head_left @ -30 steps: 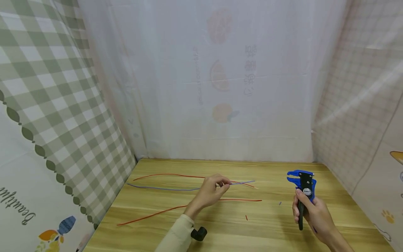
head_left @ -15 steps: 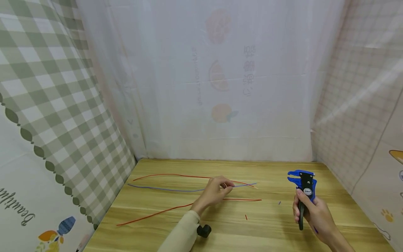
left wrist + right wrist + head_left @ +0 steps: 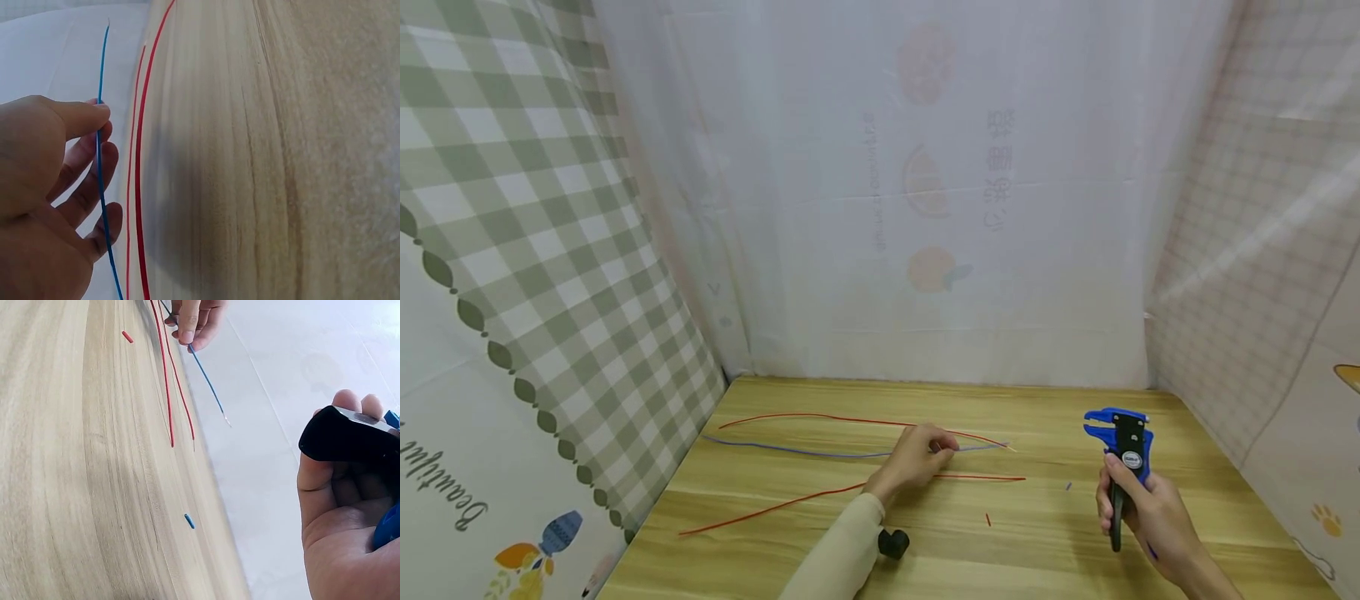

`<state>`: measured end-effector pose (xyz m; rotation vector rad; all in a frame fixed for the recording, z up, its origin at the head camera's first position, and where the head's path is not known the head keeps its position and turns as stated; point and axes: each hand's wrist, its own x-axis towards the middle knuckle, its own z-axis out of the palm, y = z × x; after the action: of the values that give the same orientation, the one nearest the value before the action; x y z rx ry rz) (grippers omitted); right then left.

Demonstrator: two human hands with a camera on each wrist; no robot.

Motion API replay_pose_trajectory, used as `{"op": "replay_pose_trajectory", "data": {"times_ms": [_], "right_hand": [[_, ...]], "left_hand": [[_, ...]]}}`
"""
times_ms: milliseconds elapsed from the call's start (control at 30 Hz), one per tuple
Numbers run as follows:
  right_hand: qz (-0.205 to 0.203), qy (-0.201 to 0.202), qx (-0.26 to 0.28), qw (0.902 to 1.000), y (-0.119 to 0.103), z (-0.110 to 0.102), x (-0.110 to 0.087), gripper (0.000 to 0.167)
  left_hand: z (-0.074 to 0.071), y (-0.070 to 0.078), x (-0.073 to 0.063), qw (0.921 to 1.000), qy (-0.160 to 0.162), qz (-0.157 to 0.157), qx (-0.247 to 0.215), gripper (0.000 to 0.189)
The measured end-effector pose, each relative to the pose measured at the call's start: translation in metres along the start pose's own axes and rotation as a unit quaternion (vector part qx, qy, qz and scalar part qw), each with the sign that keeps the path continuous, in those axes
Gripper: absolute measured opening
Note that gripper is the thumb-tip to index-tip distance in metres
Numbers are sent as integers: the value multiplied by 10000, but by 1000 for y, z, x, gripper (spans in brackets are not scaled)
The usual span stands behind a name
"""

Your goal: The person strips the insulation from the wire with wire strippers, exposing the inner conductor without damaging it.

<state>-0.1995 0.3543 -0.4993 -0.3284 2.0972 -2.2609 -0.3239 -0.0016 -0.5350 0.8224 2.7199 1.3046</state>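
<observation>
The blue wire [image 3: 100, 172] stretches out left of the pliers [image 3: 1129, 433], lengthwise toward them; its near tip looks bare, though too fine to be sure. The left hand [image 3: 916, 456] pinches it near that tip; the right hand [image 3: 1156, 512], well apart, grips the pliers.

1. On the checked cloth [image 3: 550, 275] at your left, the word "Beautiful" [image 3: 443, 483] is running aslant.
2. On the pale sheet [image 3: 820, 267] facing you, a column of faint Chinese characters [image 3: 998, 171] is showing; beside it small letters [image 3: 870, 183] are running, too blurred to read.
3. The blue-and-black tool [image 3: 1127, 435] you are holding is bearing a round label [image 3: 1132, 460], its lettering too small to read.
</observation>
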Motion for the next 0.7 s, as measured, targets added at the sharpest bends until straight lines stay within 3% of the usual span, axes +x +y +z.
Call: {"op": "replay_pose_trajectory", "data": {"times_ms": [233, 500, 700], "right_hand": [[-16, -58, 12, 10000, 1, -1, -1, 41], [-59, -99, -60, 9999, 0, -1, -1, 41], [-65, -69, -105, 9999, 0, 0, -1, 41]], "left_hand": [[4, -5, 3, 9991, -55, 244, 349, 11], [7, -7, 5, 9983, -88, 207, 540, 10], [14, -16, 6, 9961, 37, 463, 744, 11]]}}
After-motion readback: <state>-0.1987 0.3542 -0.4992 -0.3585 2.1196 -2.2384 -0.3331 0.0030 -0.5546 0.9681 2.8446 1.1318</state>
